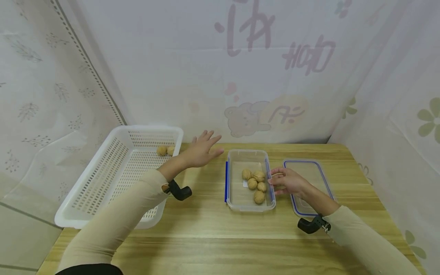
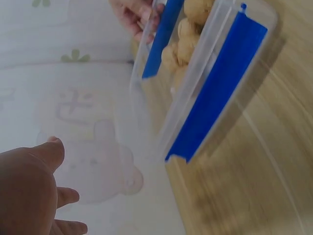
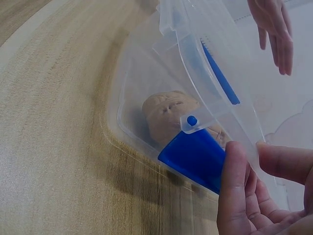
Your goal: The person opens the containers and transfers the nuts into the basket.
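A clear plastic food container (image 1: 250,206) with blue side latches stands on the table, several walnuts (image 1: 252,184) inside it. My right hand (image 1: 288,180) grips its right side; in the right wrist view the thumb lies at the rim and the fingers (image 3: 234,176) rest by the blue latch (image 3: 193,156). Held in the air between basket and container, my left hand (image 1: 203,150) has its fingers spread and holds nothing. Below and left of it is a white plastic basket (image 1: 91,168), where two walnuts (image 1: 161,151) show in the far right corner.
A clear lid (image 1: 306,168) with a blue seal lies to the right of the container, partly under my right forearm. The wooden table (image 1: 213,248) ends at a white printed curtain (image 1: 192,76) behind, with more curtain at both sides.
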### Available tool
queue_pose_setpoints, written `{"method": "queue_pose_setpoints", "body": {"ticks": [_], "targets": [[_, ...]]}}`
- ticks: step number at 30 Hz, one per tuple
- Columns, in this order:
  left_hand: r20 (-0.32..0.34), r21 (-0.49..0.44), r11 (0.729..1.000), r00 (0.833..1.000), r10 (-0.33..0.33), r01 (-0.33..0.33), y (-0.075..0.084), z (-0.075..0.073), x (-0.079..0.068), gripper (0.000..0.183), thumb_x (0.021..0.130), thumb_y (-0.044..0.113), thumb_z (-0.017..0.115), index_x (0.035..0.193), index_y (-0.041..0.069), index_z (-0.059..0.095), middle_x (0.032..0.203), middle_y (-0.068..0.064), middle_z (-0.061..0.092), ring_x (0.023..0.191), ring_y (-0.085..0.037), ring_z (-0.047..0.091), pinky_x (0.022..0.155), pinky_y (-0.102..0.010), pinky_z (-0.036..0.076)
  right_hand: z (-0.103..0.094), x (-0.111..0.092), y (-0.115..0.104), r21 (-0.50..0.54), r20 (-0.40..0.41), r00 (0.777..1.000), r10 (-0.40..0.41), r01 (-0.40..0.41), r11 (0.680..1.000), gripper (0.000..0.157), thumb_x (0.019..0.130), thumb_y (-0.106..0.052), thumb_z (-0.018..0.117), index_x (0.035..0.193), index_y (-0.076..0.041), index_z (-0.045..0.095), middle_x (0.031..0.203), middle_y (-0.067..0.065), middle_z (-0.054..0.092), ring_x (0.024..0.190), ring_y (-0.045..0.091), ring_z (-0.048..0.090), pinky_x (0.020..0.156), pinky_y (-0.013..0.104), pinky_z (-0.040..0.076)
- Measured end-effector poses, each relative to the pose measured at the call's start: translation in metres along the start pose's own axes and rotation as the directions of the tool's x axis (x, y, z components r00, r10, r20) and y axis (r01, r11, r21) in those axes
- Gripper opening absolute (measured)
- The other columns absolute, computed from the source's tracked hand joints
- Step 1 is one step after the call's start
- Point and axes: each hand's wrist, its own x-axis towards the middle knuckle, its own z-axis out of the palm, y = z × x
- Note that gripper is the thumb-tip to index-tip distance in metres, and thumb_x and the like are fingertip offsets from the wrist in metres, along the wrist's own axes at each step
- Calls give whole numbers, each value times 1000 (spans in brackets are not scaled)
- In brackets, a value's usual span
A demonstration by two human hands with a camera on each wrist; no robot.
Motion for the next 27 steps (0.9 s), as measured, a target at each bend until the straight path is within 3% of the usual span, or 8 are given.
{"method": "queue_pose_setpoints", "body": {"ticks": [18,27], "targets": [[86,-15,994,990,111,-110,39,34,31,64,109,42,46,159,6,32,165,-27,16,153,-46,6,121,-63,10,-1,-2,2,12,0,1000,7,-7,1000,45,99,-4,64,135,7,41,100,5,60,88,14,62,72,30,61],[133,-84,988,982,137,-127,51,53,44,64,109,43,45,158,5,33,166,-24,16,154,-43,7,124,-54,14,0,0,0,4,4,1000,5,-5,1000,43,99,-6,64,134,6,43,102,7,61,89,15,63,74,32,61]]}}
